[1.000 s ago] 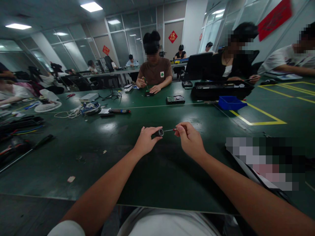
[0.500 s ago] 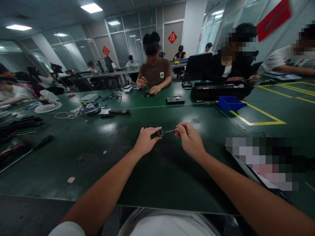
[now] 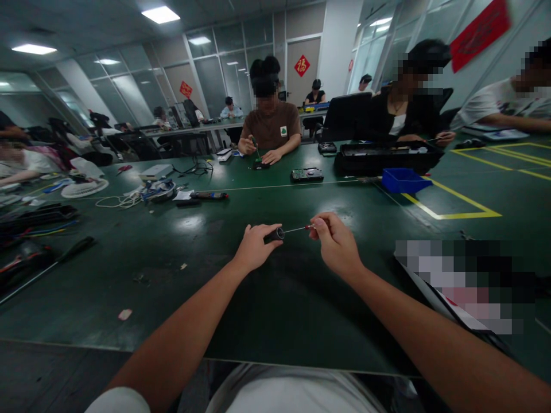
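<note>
Just above the green table (image 3: 267, 310), my left hand (image 3: 253, 246) pinches a short dark cylindrical part (image 3: 274, 234) between thumb and fingers. Its round end with a pale rim faces right. My right hand (image 3: 336, 241) is closed round the handle of a thin screwdriver (image 3: 297, 230), which shows red near the shaft. The shaft points left, and its tip meets the round end of the part; whether it sits inside cannot be made out. My fingers hide most of the handle.
A pen-like tool (image 3: 209, 195) lies beyond my left hand. Further off are a circuit-board drive (image 3: 306, 174), a blue bin (image 3: 404, 180) and a long black housing (image 3: 387, 158). Papers (image 3: 456, 298) lie at right, a long rod tool (image 3: 55, 264) at left. A co-worker (image 3: 271, 126) sits opposite.
My right hand has shifted slightly right and its fingers have changed position on the screwdriver handle. My left hand and the part are almost unmoved.
</note>
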Tool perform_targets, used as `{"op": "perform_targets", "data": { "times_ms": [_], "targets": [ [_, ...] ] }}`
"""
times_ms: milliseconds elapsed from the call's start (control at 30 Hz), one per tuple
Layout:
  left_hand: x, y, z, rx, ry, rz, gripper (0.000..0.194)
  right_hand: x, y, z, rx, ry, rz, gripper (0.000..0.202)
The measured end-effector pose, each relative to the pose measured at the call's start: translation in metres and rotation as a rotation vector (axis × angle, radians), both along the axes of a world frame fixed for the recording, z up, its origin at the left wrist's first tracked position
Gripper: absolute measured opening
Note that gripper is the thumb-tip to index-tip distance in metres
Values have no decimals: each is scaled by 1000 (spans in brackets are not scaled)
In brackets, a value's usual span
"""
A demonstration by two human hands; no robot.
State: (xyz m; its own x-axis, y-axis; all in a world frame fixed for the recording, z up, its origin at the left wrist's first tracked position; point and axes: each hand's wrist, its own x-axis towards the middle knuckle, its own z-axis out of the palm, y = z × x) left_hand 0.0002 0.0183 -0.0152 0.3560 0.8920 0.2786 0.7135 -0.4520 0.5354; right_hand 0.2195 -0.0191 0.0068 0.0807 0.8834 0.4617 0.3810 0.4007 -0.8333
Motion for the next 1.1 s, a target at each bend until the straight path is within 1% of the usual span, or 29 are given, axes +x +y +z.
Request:
{"op": "perform_targets", "data": {
  "times_ms": [200, 367, 567, 667, 767, 867, 967, 1033, 1100],
  "targets": [
    [1, 0, 2, -34, 23, 7, 45, 2, 4, -3, -20, -85, -64, 26],
    [-2, 2, -1, -46, 25, -29, 45, 4, 5, -2, -38, -137, -101, 27],
    [-3, 2, -1, -35, -9, -45, 44, 4, 4, 1, -26, -111, -111, 27],
    [-3, 1, 1, -39, -66, -36, 41, 4, 3, 2, -15, -94, -112, 26],
    [-3, 3, 0, -58, -181, 20, 38, 5, 4, 0, -4, -80, -112, 26],
    [-4, 9, -4, -116, -350, 70, 42, 5, 4, -1, 3, -68, -104, 26],
    [-5, 13, -6, -206, -486, 64, 44, 6, 4, -2, 3, -62, -90, 25],
    [-5, 13, -3, -293, -504, 74, 40, 6, 4, -2, 3, -63, -85, 26],
    [-5, 11, 2, -314, -432, 103, 36, 6, 4, -2, 3, -66, -86, 26]
  ]
}}
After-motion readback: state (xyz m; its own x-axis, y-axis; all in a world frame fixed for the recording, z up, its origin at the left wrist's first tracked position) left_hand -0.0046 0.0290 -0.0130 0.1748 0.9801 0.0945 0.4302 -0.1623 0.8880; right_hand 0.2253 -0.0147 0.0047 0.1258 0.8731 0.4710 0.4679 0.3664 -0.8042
